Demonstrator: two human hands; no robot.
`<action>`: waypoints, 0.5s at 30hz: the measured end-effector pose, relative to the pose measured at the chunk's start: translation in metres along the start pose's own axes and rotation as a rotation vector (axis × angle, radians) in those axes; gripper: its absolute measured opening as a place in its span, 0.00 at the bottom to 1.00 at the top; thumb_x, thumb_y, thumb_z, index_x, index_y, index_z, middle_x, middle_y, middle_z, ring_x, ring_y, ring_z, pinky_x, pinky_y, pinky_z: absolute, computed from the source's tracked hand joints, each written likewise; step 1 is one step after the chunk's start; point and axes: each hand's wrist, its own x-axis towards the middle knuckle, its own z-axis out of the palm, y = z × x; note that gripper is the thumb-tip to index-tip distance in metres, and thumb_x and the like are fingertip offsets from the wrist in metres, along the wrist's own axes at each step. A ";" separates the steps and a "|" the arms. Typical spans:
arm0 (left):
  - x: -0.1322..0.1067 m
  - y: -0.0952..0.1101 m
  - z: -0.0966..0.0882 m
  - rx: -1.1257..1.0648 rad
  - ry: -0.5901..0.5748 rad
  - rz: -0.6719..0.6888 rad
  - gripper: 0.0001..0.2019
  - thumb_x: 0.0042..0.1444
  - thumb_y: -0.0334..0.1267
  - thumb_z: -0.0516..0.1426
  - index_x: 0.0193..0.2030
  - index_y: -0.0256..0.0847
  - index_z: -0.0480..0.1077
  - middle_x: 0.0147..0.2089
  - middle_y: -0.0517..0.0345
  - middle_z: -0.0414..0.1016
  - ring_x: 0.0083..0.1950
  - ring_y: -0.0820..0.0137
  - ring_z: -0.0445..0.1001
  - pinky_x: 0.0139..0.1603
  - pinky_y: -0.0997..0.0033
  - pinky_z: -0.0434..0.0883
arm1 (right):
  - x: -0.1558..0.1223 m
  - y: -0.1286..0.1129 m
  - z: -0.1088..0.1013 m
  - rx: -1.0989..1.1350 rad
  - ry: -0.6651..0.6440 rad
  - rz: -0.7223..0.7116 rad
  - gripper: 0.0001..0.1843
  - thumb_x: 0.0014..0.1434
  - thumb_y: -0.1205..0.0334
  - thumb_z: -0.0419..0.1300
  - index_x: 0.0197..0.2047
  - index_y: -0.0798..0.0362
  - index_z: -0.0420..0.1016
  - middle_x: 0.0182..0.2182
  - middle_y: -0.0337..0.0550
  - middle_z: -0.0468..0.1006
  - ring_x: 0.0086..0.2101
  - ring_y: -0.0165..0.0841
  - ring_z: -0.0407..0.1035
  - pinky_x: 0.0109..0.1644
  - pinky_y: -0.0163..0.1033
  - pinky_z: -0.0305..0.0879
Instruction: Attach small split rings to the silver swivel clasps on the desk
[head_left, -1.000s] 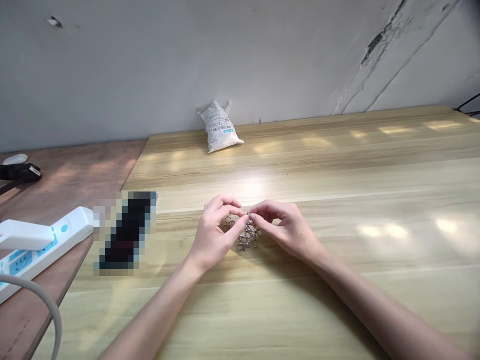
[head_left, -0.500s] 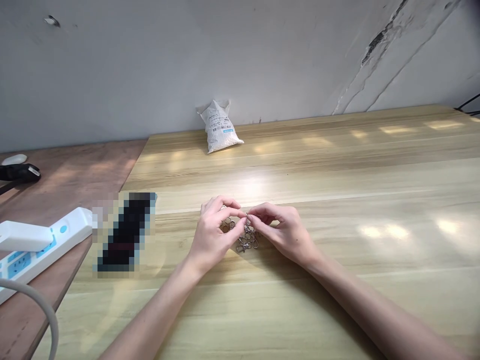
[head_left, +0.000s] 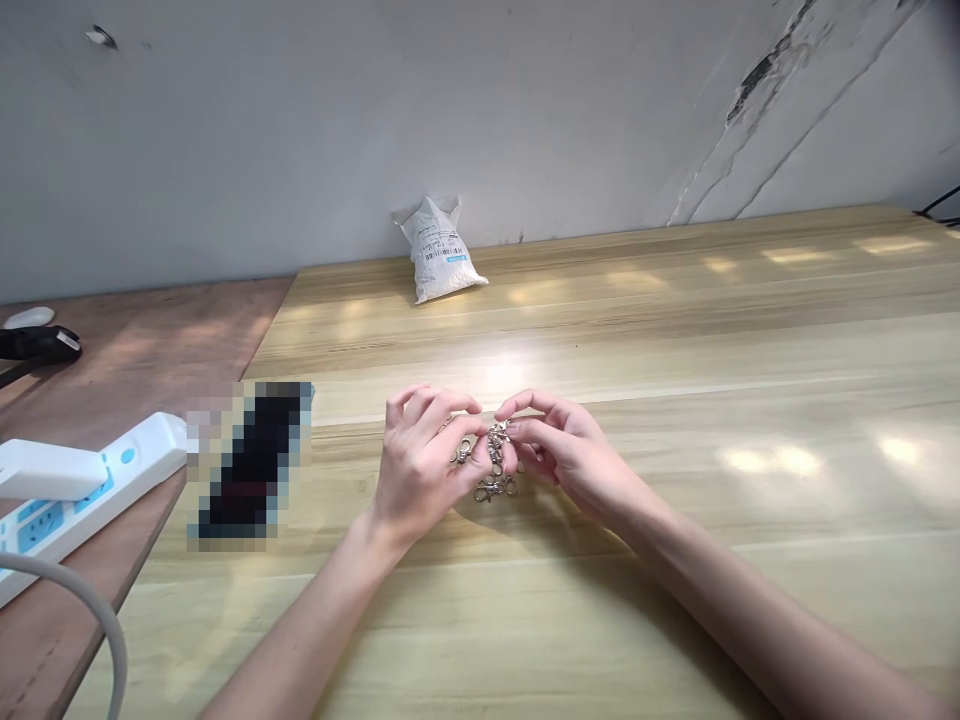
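My left hand (head_left: 420, 462) and right hand (head_left: 574, 455) both pinch narrowly on the metal clasps (head_left: 495, 462) just above the table (head_left: 675, 400), some dangling toward six o'clock, so I judge that small, steady fingertip moves with low wrists serve best.

White bag (head_left: 440, 250) by the wall, power strip (head_left: 71, 492) and grey cable (head_left: 97, 615) at left.

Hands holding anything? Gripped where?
Yes. Left hand and right hand both pinch a bunch of clasps near its top with their fingertips. Which piece each hand grips is too small to tell.
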 end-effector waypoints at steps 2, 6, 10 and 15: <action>0.000 -0.001 -0.001 0.014 0.015 0.026 0.06 0.52 0.29 0.60 0.33 0.45 0.71 0.40 0.59 0.78 0.43 0.64 0.74 0.56 0.54 0.61 | 0.000 -0.002 -0.001 -0.005 -0.018 0.029 0.06 0.59 0.64 0.56 0.41 0.51 0.68 0.21 0.35 0.74 0.17 0.23 0.51 0.20 0.31 0.45; 0.000 -0.003 -0.001 -0.095 -0.054 -0.097 0.05 0.53 0.28 0.60 0.31 0.43 0.71 0.41 0.58 0.76 0.44 0.64 0.73 0.54 0.55 0.62 | -0.003 -0.003 -0.005 -0.346 -0.049 -0.126 0.07 0.62 0.66 0.52 0.43 0.51 0.68 0.25 0.37 0.74 0.22 0.26 0.59 0.25 0.33 0.55; 0.000 -0.003 -0.002 -0.200 -0.120 -0.235 0.04 0.54 0.29 0.59 0.31 0.42 0.71 0.43 0.58 0.75 0.47 0.64 0.72 0.53 0.56 0.62 | -0.005 -0.001 -0.015 -0.860 -0.029 -0.464 0.10 0.63 0.69 0.50 0.44 0.53 0.70 0.29 0.39 0.74 0.26 0.27 0.61 0.31 0.35 0.57; 0.001 -0.002 -0.003 -0.242 -0.156 -0.291 0.04 0.55 0.30 0.59 0.31 0.42 0.71 0.44 0.58 0.74 0.48 0.65 0.72 0.55 0.56 0.62 | -0.007 0.000 -0.019 -0.998 0.026 -0.646 0.11 0.62 0.72 0.51 0.46 0.53 0.69 0.29 0.36 0.72 0.24 0.25 0.57 0.30 0.34 0.55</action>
